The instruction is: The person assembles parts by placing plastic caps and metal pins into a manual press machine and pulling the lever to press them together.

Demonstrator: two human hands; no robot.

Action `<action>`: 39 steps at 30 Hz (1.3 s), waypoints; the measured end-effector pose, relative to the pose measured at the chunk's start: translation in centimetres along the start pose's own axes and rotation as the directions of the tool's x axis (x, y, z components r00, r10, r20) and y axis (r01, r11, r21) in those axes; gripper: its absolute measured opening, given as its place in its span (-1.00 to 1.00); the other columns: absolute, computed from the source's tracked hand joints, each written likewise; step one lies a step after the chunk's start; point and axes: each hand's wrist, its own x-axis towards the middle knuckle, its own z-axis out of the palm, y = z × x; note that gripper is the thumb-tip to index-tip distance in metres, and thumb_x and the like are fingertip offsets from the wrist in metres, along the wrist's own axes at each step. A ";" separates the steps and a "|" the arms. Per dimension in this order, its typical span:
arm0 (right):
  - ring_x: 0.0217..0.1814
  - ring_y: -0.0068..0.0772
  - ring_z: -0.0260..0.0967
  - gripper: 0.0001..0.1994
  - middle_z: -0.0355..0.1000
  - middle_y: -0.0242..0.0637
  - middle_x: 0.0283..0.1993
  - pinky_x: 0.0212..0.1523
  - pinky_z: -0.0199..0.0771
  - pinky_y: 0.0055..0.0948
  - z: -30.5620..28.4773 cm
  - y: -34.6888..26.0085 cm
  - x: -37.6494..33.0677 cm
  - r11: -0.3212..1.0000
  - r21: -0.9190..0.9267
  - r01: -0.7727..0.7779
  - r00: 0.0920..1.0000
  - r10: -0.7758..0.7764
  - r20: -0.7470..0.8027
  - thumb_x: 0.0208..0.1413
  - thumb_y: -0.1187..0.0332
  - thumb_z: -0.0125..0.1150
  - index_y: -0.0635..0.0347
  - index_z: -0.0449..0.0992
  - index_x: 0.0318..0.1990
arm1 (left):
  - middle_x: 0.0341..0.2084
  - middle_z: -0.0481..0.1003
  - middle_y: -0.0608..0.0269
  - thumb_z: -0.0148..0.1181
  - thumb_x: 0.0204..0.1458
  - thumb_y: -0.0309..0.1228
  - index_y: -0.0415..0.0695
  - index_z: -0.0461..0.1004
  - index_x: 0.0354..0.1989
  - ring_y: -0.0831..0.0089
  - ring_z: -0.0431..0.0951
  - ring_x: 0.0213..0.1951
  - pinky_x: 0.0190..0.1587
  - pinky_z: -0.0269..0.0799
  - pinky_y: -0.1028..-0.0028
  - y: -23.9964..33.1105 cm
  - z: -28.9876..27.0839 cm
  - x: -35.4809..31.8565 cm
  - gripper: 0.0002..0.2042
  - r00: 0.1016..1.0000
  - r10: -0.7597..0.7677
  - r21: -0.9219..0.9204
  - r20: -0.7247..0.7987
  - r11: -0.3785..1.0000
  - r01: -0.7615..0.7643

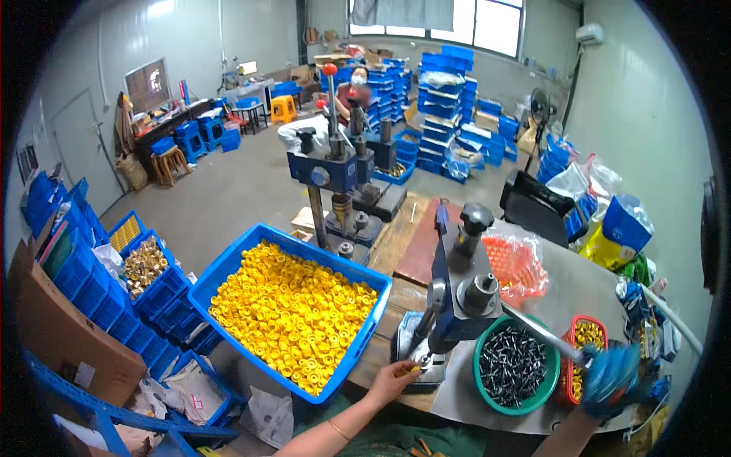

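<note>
Head view: the left hand (390, 381) pinches a small yellowish piece (416, 369) between its fingertips, over the base of a bench press (464, 289) near the front edge of the bench (378, 358). A fingertip hold presumably suits so small a part and leaves most of the hand outside the press. Whether the piece touches the base: cannot tell.

Right hand (611, 381), in a blue glove, is blurred at the outer end of the press lever (544, 335); whether its fingers wrap the lever, cannot tell.

Layout: blue tub (358, 274) of yellow caps (289, 320) tilts at the bench's left end, probably sloped toward the person for easy reach. Green bowl (509, 410) of dark pins (512, 365) lies by the front edge, right of the press, on a grey sheet (457, 381). Red basket (565, 385) stands just beside it, farther right. Open tops likely allow picking without searching.
</note>
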 end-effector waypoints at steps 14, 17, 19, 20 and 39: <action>-0.43 -0.05 0.27 -0.82 0.29 -0.03 -0.47 -0.43 0.24 -0.24 10.2 21.9 6.1 0.842 -0.530 0.095 0.978 -0.178 -0.107 -0.06 0.33 0.14 0.25 0.35 -0.46 | -0.49 0.43 0.43 0.18 -0.07 -0.35 -0.18 0.44 -0.16 0.72 0.28 -0.55 -0.50 0.17 0.72 0.2 -2.1 0.5 -0.71 0.993 -0.113 -0.113 -0.035 0.988 0.108; -0.39 0.00 0.27 -0.84 0.32 -0.06 -0.47 -0.41 0.25 -0.16 11.3 24.0 6.0 0.738 -0.665 0.116 0.990 -0.142 0.016 -0.07 0.31 0.13 0.21 0.37 -0.47 | -0.48 0.43 0.45 0.18 -0.07 -0.34 -0.18 0.43 -0.14 0.72 0.30 -0.52 -0.48 0.18 0.73 0.8 -2.1 0.4 -0.69 0.989 -0.145 -0.161 -0.029 0.977 0.138; -0.39 0.00 0.27 -0.85 0.32 -0.07 -0.47 -0.39 0.25 -0.14 11.3 24.6 6.1 0.735 -0.666 0.126 0.987 -0.158 0.013 -0.08 0.32 0.13 0.20 0.37 -0.47 | -0.48 0.43 0.45 0.18 -0.07 -0.34 -0.17 0.43 -0.14 0.73 0.31 -0.51 -0.48 0.18 0.73 0.6 -2.2 0.7 -0.69 0.988 -0.149 -0.148 -0.032 0.979 0.143; -0.40 -0.01 0.27 -0.85 0.32 -0.08 -0.48 -0.39 0.25 -0.14 11.2 23.9 6.2 0.726 -0.672 0.146 0.986 -0.158 0.044 -0.08 0.32 0.12 0.21 0.37 -0.47 | -0.48 0.43 0.45 0.18 -0.07 -0.34 -0.17 0.43 -0.13 0.74 0.31 -0.51 -0.48 0.18 0.73 0.5 -2.3 0.8 -0.69 0.987 -0.158 -0.135 -0.036 0.979 0.151; -0.22 -0.52 0.28 -0.77 0.35 -0.27 -0.21 -0.18 0.30 -0.54 11.3 20.3 4.0 1.000 0.009 -0.019 0.851 0.021 -0.524 0.09 0.39 0.00 0.27 0.27 -0.12 | -0.31 0.45 0.22 0.15 -0.10 -0.44 -0.12 0.45 -0.31 0.23 0.49 -0.30 -0.29 0.43 0.40 -0.3 0.5 2.8 -0.84 0.813 0.535 0.599 0.232 0.580 -0.552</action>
